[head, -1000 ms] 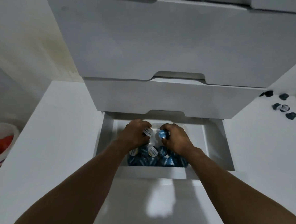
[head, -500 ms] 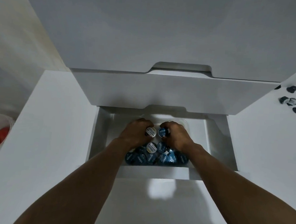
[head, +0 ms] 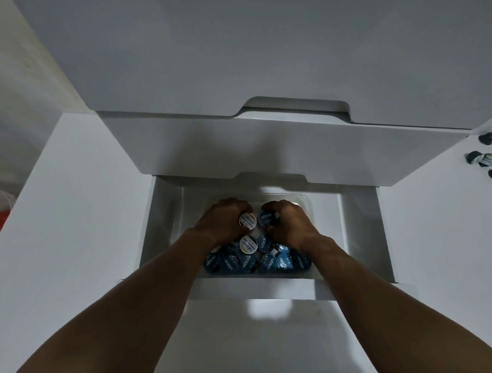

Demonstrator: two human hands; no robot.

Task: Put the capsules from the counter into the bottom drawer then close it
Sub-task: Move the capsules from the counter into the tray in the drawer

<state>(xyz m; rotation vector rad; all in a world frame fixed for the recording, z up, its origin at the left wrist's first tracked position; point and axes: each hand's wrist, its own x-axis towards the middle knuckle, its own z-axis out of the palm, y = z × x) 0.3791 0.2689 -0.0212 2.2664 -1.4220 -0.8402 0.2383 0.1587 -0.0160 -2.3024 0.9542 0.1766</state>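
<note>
- Gripped by the left hand (head: 223,220): a white-lidded round capsule (head: 247,220).
- A blue-lidded round capsule (head: 266,218) is gripped by the right hand (head: 292,227).
- Both are held inside the open white bottom drawer (head: 163,224).

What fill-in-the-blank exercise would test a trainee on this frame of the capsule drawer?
1. The left hand holds a capsule whose lid is ___.
2. The right hand holds another capsule whose lid is ___.
3. The bottom drawer stands ___.
4. Four loose capsules lie on the counter on the person's ___ side.

Missing words: white; blue; open; right.
</note>
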